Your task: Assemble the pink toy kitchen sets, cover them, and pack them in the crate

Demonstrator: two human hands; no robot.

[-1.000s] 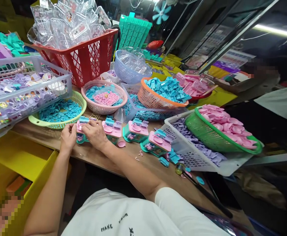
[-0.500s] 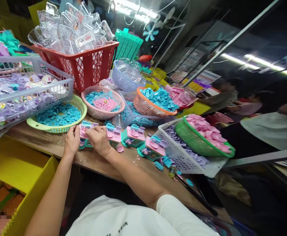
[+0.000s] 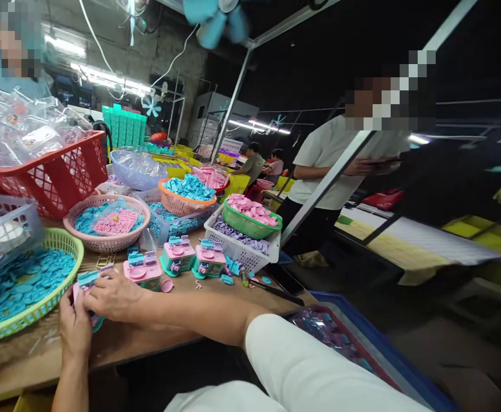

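My left hand [image 3: 73,329] is closed around the near left side of a small pink and teal toy box [image 3: 87,278] on the wooden table. From the other side my right hand [image 3: 117,296] presses its bent fingers onto the toy's top, hiding much of it. Just beyond stands a similar toy box [image 3: 141,274] with a pink top and blue parts. Two more of these, a toy box [image 3: 177,256] and another toy box [image 3: 209,260], stand farther right. A small pink disc [image 3: 167,285] lies between them and my right forearm.
A light green basket [image 3: 76,257] of blue pieces sits at left, near a pink basket [image 3: 67,220] and a red crate [image 3: 61,189] of clear plastic covers. A white crate [image 3: 250,260] carries a green basket [image 3: 245,228]. Behind a metal post stands a person [image 3: 323,154].
My view has swung to the right, bringing a standing person and a blue-rimmed tray into sight. Both hands remain on the toy box, now lower left in view.
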